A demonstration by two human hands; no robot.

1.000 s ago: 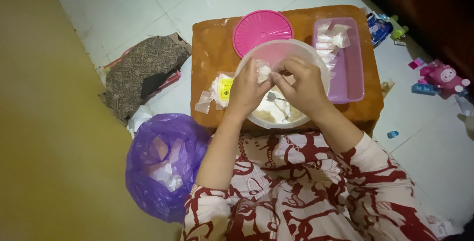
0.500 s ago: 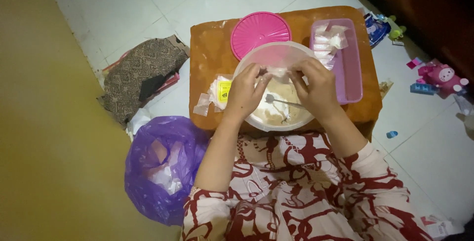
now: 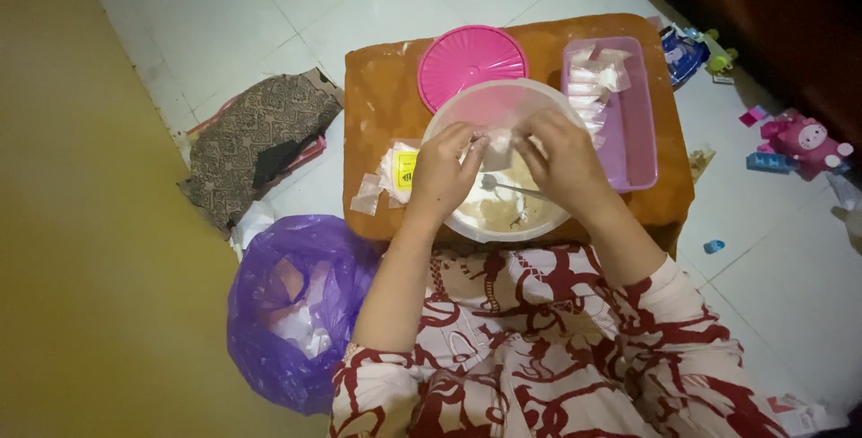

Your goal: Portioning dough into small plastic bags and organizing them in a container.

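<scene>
Both my hands meet over a round translucent bowl (image 3: 467,106) of pale filling on a low brown table (image 3: 377,97). My left hand (image 3: 444,169) and my right hand (image 3: 561,160) pinch a small white wrapper (image 3: 499,140) between their fingertips. A metal spoon (image 3: 512,188) lies in the filling under my right hand. A pink rectangular tray (image 3: 633,124) with several folded white pieces stands right of the bowl.
A round pink lid (image 3: 470,59) lies behind the bowl. A small stack of clear packets with a yellow label (image 3: 395,169) sits at the table's left. A purple plastic bag (image 3: 287,303) and a patterned cloth (image 3: 256,133) are on the tiled floor at left; toys (image 3: 804,137) lie at right.
My hands have stayed over the bowl and drawn closer together around the white wrapper. The view has shifted slightly.
</scene>
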